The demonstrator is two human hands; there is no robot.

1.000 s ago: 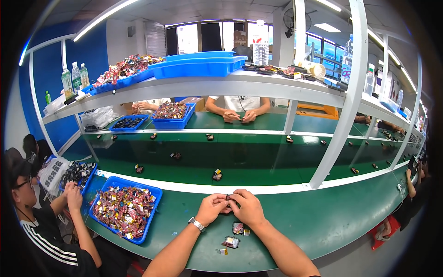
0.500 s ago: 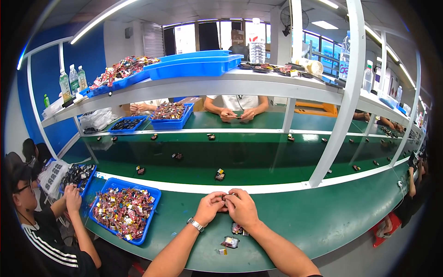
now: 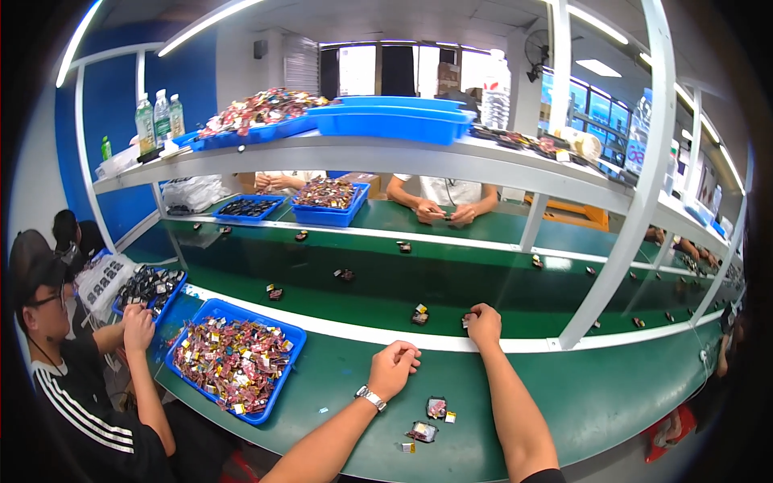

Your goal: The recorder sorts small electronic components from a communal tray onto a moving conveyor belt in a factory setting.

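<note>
My right hand [image 3: 485, 327] reaches to the white rail at the near edge of the green belt, its fingers pinched on a small electronic assembly [image 3: 465, 321] with a pale part showing. Most of that piece is hidden behind the fingers. Over the near green table, my left hand [image 3: 393, 370] is loosely curled, with nothing visible in it. Between my forearms lie two assemblies, one [image 3: 436, 407] with a reddish board and a lower one [image 3: 422, 432] with a silvery face. A small yellow-and-white piece [image 3: 408, 447] rests below them.
A blue tray [image 3: 299, 354] heaped with red and yellow parts stands left of my left arm. Beyond it a co-worker [image 3: 88, 402] handles black parts at another tray. Several assemblies [image 3: 420, 314] sit along the belt. A white post [image 3: 620, 209] and shelf [image 3: 386, 154] rise ahead.
My hands were together over the table; they have parted. The right one has moved forward to the belt rail with the assembly, while the left stays over the table. The whole view has shifted.
</note>
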